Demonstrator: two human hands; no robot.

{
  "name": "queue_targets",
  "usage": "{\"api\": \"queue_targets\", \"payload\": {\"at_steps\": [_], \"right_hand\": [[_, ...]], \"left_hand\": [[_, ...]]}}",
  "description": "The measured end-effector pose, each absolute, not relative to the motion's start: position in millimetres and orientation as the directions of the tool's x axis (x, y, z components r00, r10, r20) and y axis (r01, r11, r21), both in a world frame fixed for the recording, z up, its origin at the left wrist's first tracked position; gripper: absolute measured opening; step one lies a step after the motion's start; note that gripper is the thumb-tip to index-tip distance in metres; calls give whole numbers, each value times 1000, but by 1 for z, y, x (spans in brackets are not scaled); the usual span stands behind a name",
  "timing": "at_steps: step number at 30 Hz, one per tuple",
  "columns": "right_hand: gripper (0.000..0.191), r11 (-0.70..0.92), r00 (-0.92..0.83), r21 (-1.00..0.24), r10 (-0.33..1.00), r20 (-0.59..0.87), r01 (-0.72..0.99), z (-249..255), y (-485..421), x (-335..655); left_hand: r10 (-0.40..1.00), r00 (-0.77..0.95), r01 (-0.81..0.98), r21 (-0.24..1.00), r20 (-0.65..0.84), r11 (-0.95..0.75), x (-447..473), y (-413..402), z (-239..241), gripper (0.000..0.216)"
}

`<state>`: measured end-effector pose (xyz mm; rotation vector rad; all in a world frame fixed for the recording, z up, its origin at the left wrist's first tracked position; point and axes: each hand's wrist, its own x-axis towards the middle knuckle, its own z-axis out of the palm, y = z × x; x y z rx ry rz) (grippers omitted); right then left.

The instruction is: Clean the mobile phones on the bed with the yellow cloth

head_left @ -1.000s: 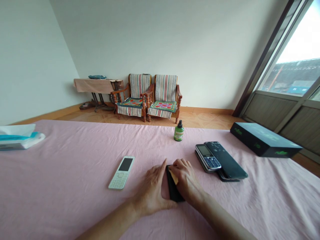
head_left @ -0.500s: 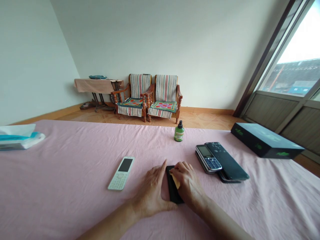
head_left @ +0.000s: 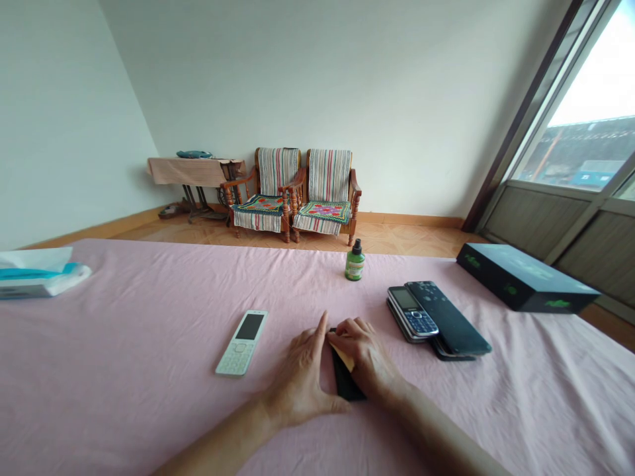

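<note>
A black phone-sized slab [head_left: 347, 382] lies on the pink cloth, partly covered by my right hand [head_left: 368, 357]. That hand is closed on a small yellow cloth [head_left: 343, 352], pressed against the slab's upper part. My left hand [head_left: 305, 377] rests along the slab's left side, thumb spread near its bottom edge and index finger pointing away from me. Left of it lies a white keypad phone [head_left: 243, 344], face up. To the right, a dark keypad phone [head_left: 413, 313] sits on another device and leans over a larger dark phone or case [head_left: 449, 320].
A green spray bottle [head_left: 354, 262] stands near the far edge of the pink cloth [head_left: 149, 317]. A black box [head_left: 526, 277] lies at the right, and a tissue pack [head_left: 44, 272] at the left. Beyond are two wooden armchairs [head_left: 327, 182] and a covered table [head_left: 188, 172].
My right hand has slid slightly to the left and up with the yellow cloth, over the slab's top end. My left hand has stayed almost in place.
</note>
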<state>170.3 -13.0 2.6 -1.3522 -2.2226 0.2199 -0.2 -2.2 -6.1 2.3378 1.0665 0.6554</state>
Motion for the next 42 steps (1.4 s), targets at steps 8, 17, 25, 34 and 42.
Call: {"api": "queue_targets", "payload": {"at_steps": [8, 17, 25, 34, 42], "right_hand": [[5, 564, -425, -506, 825, 372, 652, 1, -44, 170], [20, 548, -417, -578, 836, 357, 605, -2, -71, 177], [20, 509, -347, -618, 861, 372, 600, -7, -84, 203], [26, 670, -508, -412, 740, 441, 618, 4, -80, 189], [21, 638, -474, -484, 770, 428, 599, 6, -79, 208]], "left_hand": [[776, 591, 540, 606, 221, -584, -2, 0, -6, 143], [756, 595, 535, 569, 273, -625, -1, 2, -14, 126], [748, 640, 571, 542, 177, -617, -5, 6, -7, 113], [726, 661, 543, 548, 189, -637, -8, 11, -8, 102], [728, 666, 543, 562, 165, -624, -9, 11, -6, 109]]}}
